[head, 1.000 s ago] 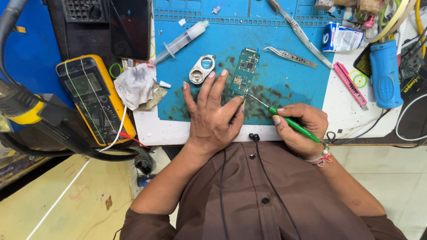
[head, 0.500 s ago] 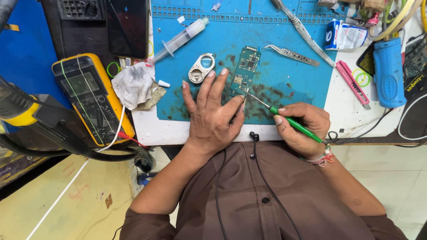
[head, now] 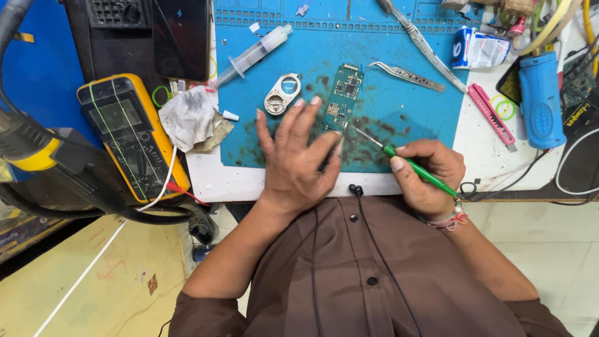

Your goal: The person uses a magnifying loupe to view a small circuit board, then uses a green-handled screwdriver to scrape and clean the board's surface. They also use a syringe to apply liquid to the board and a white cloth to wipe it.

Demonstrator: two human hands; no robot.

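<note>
Hands at blue silicone work mat [head: 399,106] | left hand [head: 298,159] fingers spread, still pinning small green circuit board [head: 342,98] mid-mat | right hand [head: 430,171] pinching green-handled soldering iron [head: 409,163], tip beside board's lower end | little changed, work ongoing

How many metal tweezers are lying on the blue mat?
2. One pair of tweezers lies right of the green circuit board. A longer pair lies slanted above it, near the mat's top edge. Others may be hidden in the clutter at the right.
</note>
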